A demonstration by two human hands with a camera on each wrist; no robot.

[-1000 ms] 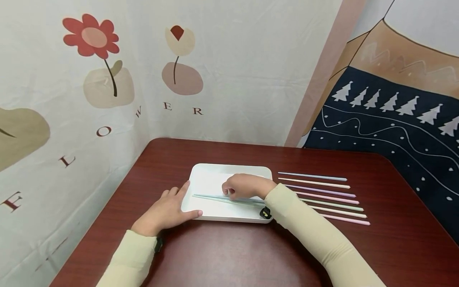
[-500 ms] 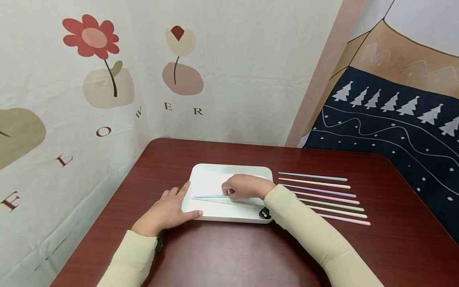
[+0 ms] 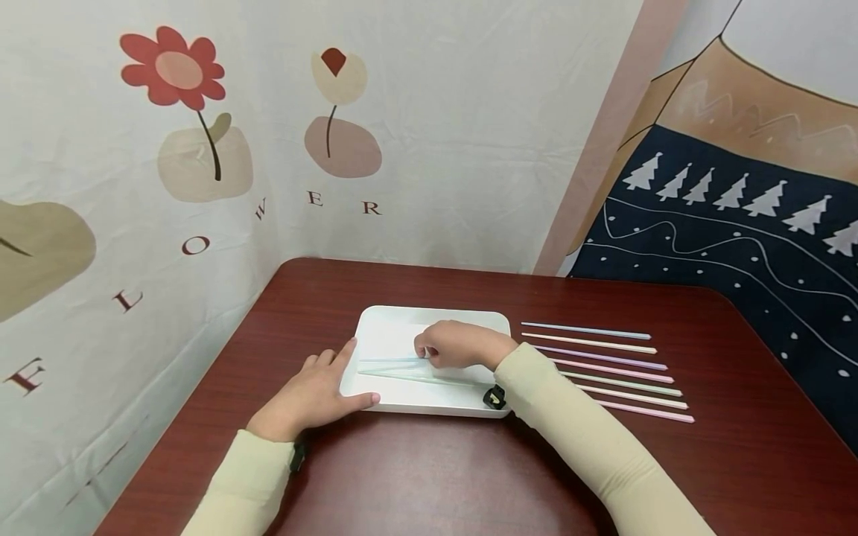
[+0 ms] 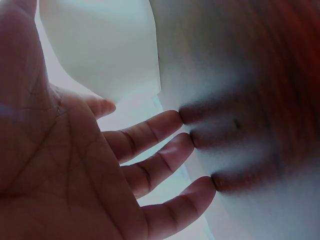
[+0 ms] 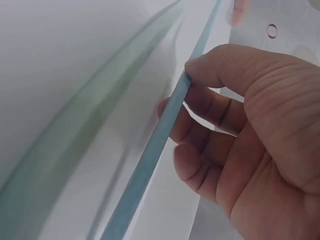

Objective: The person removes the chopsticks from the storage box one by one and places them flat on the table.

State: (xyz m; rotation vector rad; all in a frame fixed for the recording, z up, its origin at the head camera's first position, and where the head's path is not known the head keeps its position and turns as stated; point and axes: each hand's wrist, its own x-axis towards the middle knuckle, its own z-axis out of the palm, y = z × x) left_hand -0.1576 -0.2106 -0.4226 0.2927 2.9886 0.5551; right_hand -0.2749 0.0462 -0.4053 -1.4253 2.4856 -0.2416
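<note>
A white tray (image 3: 395,327) lies on the table. My right hand (image 3: 462,344) is over it, pinching a light blue chopstick (image 5: 145,162) between thumb and fingers. In the head view, the thin end of this blue chopstick (image 3: 389,360) points left. A pale green chopstick (image 3: 409,377) lies on the tray floor, nearer to me; the right wrist view shows this green chopstick (image 5: 85,110) large and blurred. My left hand (image 3: 311,391) rests at the tray's left side, its thumb at the near left corner. Its extended fingertips (image 4: 172,120) touch the table in the left wrist view.
To the right of the tray, several pastel chopsticks lie in a spaced row, among them a blue chopstick (image 3: 590,330), a purple chopstick (image 3: 603,357) and a pink chopstick (image 3: 650,412). The dark red table (image 3: 442,469) ends at printed cloth walls (image 3: 456,149).
The light blue chopstick in my right hand has shifted away from me, widening its gap from the green one. My right hand has moved slightly the same way. The left hand stays put.
</note>
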